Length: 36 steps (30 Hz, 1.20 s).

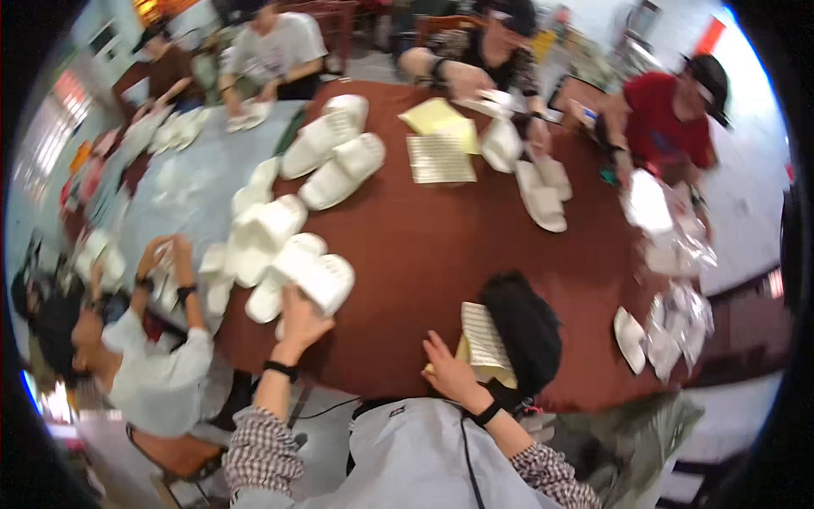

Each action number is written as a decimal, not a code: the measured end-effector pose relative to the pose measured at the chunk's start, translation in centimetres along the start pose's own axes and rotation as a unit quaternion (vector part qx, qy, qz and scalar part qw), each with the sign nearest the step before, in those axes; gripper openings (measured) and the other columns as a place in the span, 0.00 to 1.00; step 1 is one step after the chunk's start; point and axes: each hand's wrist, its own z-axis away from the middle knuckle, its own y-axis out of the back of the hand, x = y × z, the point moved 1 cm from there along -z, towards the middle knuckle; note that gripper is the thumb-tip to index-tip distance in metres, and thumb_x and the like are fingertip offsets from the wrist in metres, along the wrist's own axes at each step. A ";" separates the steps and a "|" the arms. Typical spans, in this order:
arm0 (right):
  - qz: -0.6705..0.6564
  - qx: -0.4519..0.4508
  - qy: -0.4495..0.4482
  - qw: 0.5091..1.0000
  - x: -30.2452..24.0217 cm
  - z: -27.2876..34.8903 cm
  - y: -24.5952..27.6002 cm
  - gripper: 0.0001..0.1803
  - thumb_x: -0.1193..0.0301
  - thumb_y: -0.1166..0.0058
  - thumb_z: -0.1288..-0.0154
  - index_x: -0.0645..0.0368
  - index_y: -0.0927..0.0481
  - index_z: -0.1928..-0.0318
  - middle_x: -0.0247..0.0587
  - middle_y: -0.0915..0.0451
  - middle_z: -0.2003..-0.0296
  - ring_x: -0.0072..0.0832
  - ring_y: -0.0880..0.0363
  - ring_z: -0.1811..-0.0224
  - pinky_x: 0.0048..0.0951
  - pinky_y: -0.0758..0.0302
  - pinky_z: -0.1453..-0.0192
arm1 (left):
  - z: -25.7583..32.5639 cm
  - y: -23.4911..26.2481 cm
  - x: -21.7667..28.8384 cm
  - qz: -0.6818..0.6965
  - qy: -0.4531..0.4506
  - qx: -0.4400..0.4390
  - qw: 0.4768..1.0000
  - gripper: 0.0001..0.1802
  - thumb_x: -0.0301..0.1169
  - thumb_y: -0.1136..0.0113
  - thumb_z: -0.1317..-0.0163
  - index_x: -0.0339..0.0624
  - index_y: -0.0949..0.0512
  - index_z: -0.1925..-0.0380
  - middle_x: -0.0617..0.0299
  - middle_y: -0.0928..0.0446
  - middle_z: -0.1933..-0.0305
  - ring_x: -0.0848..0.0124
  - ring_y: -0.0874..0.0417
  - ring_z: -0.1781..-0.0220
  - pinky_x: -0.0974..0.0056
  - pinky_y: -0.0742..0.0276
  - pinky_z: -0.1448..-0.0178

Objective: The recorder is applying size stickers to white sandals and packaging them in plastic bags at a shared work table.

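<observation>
My left hand [303,324] is at the near end of a white open-toe slipper [326,284], its fingers against the slipper and partly hidden by it. More white slippers [267,225] lie heaped right behind and beside it at the table's left edge. My right hand [451,375] is low over the near table edge with fingers stretched out, holding nothing that I can see. Beside it lies a sheet of small stickers [487,343] on yellow backing. A black cap [521,335] covers part of that sheet.
Two pairs of white slippers [343,170] and yellow sticker sheets [443,140] lie farther back on the brown table [390,254]. A person opposite handles slippers [541,193]. Clear plastic bags [680,327] lie at right, near a person in red [670,127]. Another person [161,365] works at left.
</observation>
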 end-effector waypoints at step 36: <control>-0.408 0.493 -0.253 0.725 16.3 14.4 13.5 0.10 0.71 0.42 0.32 0.60 0.18 0.53 0.30 0.20 0.68 0.17 0.24 0.74 0.22 0.25 0.70 | 1.0 -9.8 13.6 -0.031 -0.046 -0.087 0.995 0.38 0.30 0.46 0.35 0.38 0.45 0.26 0.41 0.58 0.20 0.41 0.59 0.19 0.33 0.65 0.22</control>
